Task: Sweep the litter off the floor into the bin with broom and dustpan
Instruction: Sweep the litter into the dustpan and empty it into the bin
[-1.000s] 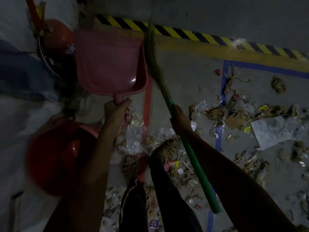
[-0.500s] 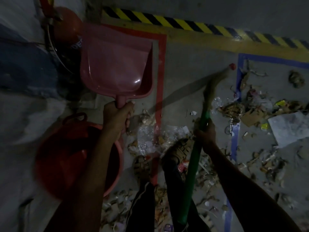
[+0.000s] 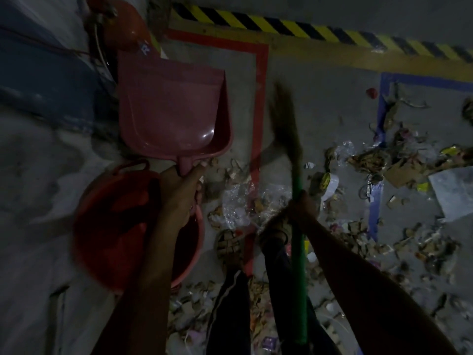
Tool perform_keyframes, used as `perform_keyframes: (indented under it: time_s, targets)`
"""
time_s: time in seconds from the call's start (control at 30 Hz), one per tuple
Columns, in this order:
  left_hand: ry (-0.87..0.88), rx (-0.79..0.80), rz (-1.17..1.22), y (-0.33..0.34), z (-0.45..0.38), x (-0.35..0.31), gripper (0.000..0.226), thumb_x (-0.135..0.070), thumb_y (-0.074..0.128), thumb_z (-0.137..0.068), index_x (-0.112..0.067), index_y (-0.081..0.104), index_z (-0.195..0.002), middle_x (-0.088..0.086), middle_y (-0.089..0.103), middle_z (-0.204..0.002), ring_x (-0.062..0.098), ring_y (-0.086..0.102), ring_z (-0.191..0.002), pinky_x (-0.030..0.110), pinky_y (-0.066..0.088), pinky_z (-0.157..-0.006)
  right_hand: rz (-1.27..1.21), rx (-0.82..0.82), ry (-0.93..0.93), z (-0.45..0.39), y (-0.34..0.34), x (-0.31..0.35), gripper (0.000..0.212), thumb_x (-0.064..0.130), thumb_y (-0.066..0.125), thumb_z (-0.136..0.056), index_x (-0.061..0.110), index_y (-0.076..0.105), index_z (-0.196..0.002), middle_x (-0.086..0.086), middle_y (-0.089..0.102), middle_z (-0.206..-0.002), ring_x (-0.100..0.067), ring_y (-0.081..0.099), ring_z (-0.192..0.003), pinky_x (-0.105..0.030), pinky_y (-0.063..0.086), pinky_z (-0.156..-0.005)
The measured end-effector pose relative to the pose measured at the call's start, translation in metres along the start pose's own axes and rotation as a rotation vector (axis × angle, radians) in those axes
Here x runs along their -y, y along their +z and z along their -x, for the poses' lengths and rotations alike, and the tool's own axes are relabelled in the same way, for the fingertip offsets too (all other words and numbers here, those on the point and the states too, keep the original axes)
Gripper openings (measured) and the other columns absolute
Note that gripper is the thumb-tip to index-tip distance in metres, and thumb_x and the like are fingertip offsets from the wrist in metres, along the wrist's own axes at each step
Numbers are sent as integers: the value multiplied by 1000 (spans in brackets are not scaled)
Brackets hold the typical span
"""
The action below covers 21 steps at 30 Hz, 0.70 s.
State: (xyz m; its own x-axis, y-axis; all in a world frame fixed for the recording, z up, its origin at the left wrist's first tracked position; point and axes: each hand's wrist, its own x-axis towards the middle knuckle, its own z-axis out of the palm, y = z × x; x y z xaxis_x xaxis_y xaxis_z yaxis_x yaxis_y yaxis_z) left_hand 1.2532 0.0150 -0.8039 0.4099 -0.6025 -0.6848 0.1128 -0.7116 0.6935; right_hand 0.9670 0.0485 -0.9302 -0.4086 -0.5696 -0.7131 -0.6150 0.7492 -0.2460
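Litter (image 3: 358, 201) strewn over floor (image 3: 320, 93) at right & round feet. Red bin (image 3: 122, 226) at left, under left arm. Left hand (image 3: 183, 190) grips pink dustpan (image 3: 171, 111) handle, pan above bin; right hand (image 3: 304, 208) grips broom (image 3: 298, 226) shaft.

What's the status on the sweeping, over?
Left hand grips pink dustpan, empty. Right hand grips green broom. Litter on floor; red bin beside left arm.
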Motion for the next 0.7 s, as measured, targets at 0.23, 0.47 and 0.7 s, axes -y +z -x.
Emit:
perform_keyframes:
  time_s: [0.23,0.47,0.7]
  targets:
    - [31,-67,59,-29,33,16,28,-23,74,-89,-11,57,-70,6,50,-55,12,41,-35,20,32,-38,-99,-180,-157,39,-13,1,33,11,57,-95,3,46,-125,-13,56,-106,-31,61,-92,-26,42,-64]
    - [23,-111,28,-54,71,30,35,-30,72,-92,-17,52,-67,-2,48,-47,13,40,-34,22,30,-41,-131,239,-363,107,6,19,45,8,54,-97,14,41,-140,-4,59,-100,-29,67,-72,-37,56,-49]
    - [10,-184,78,-62,90,53,27,-27,73,-92,-16,55,-75,-3,48,-47,12,41,-34,25,31,-44,68,420,-132,98,24,-17,31,11,46,-100,14,49,-131,-9,61,-92,-21,64,-63,-25,50,-42]
